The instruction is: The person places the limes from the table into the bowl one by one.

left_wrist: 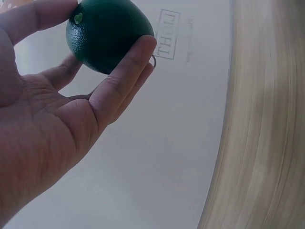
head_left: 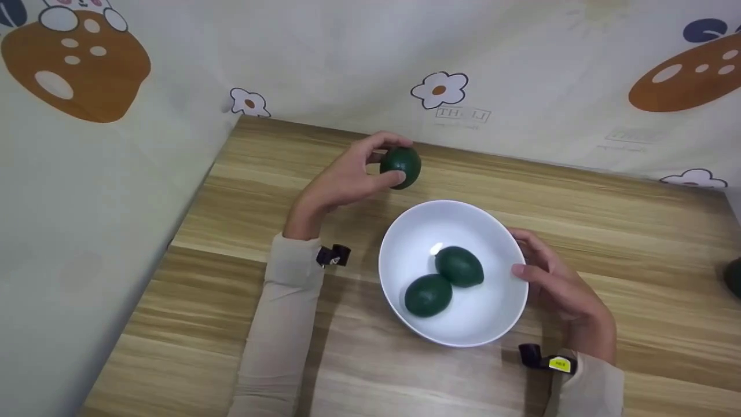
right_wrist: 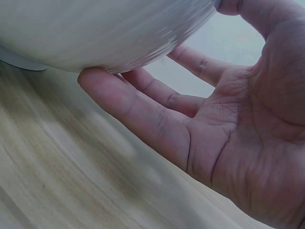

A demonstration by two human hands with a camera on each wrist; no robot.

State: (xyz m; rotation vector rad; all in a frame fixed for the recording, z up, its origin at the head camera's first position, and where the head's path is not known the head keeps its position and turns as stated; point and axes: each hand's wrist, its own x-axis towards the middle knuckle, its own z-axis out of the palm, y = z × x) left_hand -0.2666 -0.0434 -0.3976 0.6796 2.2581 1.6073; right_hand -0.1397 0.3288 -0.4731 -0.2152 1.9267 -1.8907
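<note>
My left hand (head_left: 353, 176) holds a dark green lime (head_left: 410, 165) between thumb and fingers, up beyond the bowl's far left rim. In the left wrist view, a pale stem spot shows on this lime (left_wrist: 107, 33), and the fingers (left_wrist: 121, 78) curve along its side. A white bowl (head_left: 399, 231) stands on the table with two more dark green limes (head_left: 460, 267) lying inside, side by side. With its thumb over the rim, my right hand (head_left: 564, 286) grips the bowl's right side. Its other fingers (right_wrist: 143, 112) support the curved outer wall from below, as the right wrist view shows.
The wood-grain table (head_left: 637, 255) meets a pale printed wall covering (head_left: 347, 63) along its back edge. Part of another dark green object (head_left: 734, 277) appears at the far right of the head view. Small dark cameras sit on both wrists.
</note>
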